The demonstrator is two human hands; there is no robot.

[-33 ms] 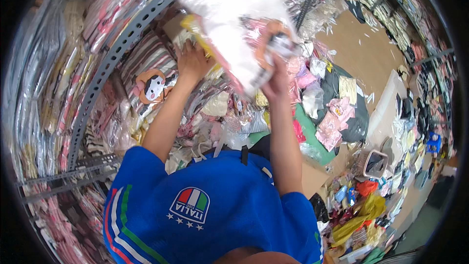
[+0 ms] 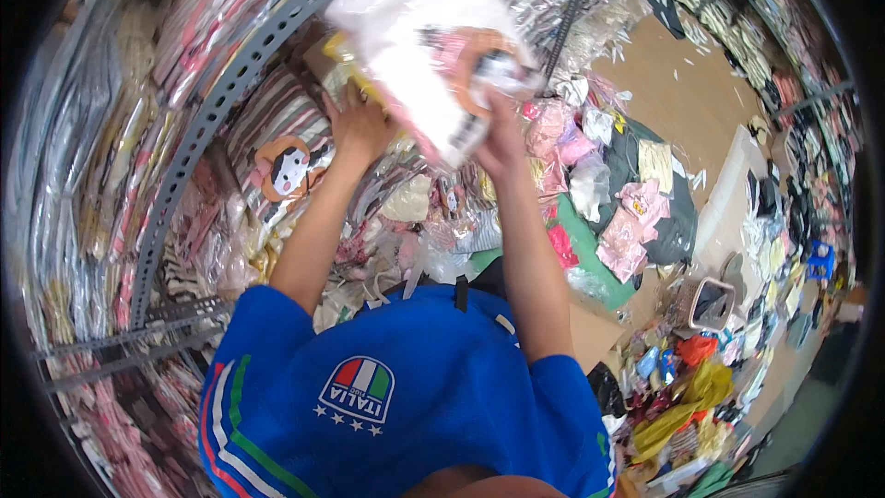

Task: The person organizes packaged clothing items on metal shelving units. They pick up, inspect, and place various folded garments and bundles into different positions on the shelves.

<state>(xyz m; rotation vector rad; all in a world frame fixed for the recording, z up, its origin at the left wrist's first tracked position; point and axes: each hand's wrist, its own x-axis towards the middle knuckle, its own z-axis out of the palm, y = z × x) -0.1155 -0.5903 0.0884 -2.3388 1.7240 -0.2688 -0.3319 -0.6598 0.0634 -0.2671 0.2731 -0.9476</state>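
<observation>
My right hand (image 2: 504,143) is closed on the lower right edge of a white garment in a clear plastic bag (image 2: 396,18). The garment carries a brown, black and white cartoon animal print and is lifted above the pile. My left hand (image 2: 361,129) lies open with its fingers spread, beside a yellow-edged package (image 2: 343,51) partly under the white one. Its fingertips are partly hidden, so their contact is unclear. Left of that hand, a bagged striped garment (image 2: 288,166) with a similar cartoon print rests on the shelf pile.
A grey perforated metal upright (image 2: 207,106) curves past on the left, with bagged clothes stacked behind it. Loose clothes (image 2: 636,221) and a green bag (image 2: 595,263) lie on the floor to the right. Farther right stand a basket (image 2: 713,304) and a blue stool (image 2: 820,260).
My right hand and the bagged white garment have shifted slightly to the left. My left hand has barely moved.
</observation>
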